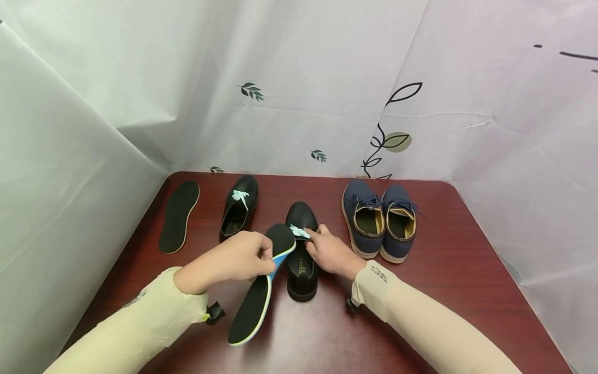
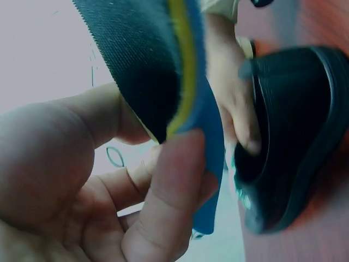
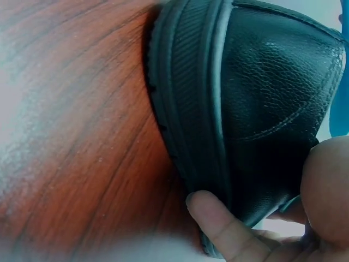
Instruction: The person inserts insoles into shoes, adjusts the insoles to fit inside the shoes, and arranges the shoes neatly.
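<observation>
My left hand pinches an insole at its middle; it is black on top, with a pale yellow edge and a blue underside. The insole is held tilted, its front end beside a black leather shoe. With my right hand I grip this shoe near its pale green laces. In the left wrist view the right thumb reaches into the shoe's opening. One right fingertip presses the sole's side in the right wrist view. The shoe stands on the table, toe pointing away.
Another black shoe with pale laces stands behind my left hand. A second black insole lies at the table's far left. Two navy shoes stand side by side at the right. White curtains enclose the reddish-brown table.
</observation>
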`<state>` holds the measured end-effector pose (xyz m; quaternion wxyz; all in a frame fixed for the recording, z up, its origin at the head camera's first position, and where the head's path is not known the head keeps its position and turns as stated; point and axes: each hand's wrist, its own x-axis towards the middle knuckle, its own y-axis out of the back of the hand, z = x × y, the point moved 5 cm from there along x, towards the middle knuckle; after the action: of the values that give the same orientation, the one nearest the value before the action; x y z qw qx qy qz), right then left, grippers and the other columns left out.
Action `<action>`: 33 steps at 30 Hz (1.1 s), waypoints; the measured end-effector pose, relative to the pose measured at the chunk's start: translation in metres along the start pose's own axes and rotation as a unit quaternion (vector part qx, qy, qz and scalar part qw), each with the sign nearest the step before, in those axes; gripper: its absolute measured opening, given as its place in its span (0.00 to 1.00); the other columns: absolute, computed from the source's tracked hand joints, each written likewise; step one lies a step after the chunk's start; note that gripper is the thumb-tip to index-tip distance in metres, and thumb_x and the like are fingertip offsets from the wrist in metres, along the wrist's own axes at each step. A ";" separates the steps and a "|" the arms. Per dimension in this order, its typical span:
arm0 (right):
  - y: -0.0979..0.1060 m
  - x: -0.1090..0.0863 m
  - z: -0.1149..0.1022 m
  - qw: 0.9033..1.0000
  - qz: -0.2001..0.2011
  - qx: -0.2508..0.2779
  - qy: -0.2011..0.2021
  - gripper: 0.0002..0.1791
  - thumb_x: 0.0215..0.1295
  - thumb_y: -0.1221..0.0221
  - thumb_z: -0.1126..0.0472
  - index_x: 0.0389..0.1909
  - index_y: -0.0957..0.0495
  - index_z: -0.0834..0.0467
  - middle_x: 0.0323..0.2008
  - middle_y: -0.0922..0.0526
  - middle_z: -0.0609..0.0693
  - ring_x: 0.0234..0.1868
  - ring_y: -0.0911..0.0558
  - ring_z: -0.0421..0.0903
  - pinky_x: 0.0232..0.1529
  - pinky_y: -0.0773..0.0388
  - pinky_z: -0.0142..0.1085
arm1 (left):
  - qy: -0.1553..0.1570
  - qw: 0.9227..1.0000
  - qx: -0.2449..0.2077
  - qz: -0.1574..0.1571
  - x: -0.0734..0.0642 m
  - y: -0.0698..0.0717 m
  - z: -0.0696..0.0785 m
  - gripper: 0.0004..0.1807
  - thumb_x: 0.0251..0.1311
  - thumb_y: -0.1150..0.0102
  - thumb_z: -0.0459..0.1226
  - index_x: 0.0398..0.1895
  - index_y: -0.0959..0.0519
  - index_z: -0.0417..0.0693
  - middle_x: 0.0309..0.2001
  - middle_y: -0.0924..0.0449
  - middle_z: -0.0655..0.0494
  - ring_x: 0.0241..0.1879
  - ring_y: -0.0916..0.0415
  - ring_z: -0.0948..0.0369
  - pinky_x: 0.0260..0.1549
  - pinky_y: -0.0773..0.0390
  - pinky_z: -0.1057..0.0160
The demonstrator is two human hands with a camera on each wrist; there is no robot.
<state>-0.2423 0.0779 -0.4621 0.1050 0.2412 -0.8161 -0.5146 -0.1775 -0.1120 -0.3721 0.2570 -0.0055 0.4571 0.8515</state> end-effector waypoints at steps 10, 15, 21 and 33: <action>0.002 0.006 0.001 1.000 -0.030 -0.002 -0.003 0.26 0.78 0.55 0.53 0.73 0.33 0.54 0.43 0.28 0.53 0.25 0.27 0.45 0.34 0.28 0.37 | -0.005 0.998 -0.016 -0.064 0.012 -0.023 0.019 0.12 0.57 0.39 0.40 0.17 0.23 0.53 0.10 0.25 0.60 0.14 0.25 0.62 0.20 0.29 0.64; 0.007 0.007 0.002 0.999 -0.042 0.014 0.000 0.25 0.78 0.53 0.52 0.73 0.32 0.51 0.43 0.25 0.52 0.31 0.25 0.43 0.37 0.27 0.37 | -0.006 0.996 -0.028 -0.088 0.015 -0.029 0.022 0.12 0.57 0.40 0.40 0.16 0.23 0.53 0.09 0.26 0.61 0.14 0.26 0.63 0.19 0.31 0.65; 0.014 0.007 0.001 0.999 -0.038 0.018 0.015 0.24 0.77 0.50 0.52 0.70 0.29 0.51 0.44 0.21 0.53 0.40 0.25 0.44 0.43 0.26 0.38 | -0.001 0.998 0.012 -0.063 0.023 -0.034 0.023 0.14 0.57 0.39 0.43 0.14 0.24 0.55 0.07 0.27 0.62 0.14 0.23 0.62 0.23 0.28 0.64; 0.013 0.010 0.006 0.988 -0.082 0.133 -0.013 0.18 0.77 0.50 0.54 0.63 0.23 0.47 0.46 0.23 0.56 0.29 0.19 0.43 0.24 0.19 0.34 | 0.025 0.997 0.009 -0.077 0.034 -0.034 0.020 0.17 0.58 0.41 0.42 0.12 0.28 0.53 0.07 0.27 0.61 0.13 0.22 0.61 0.19 0.30 0.66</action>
<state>-0.2568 0.0823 -0.4536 0.0186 0.3121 -0.8560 -0.4118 -0.1871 -0.0670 -0.3953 0.3102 -0.0597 0.4696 0.8244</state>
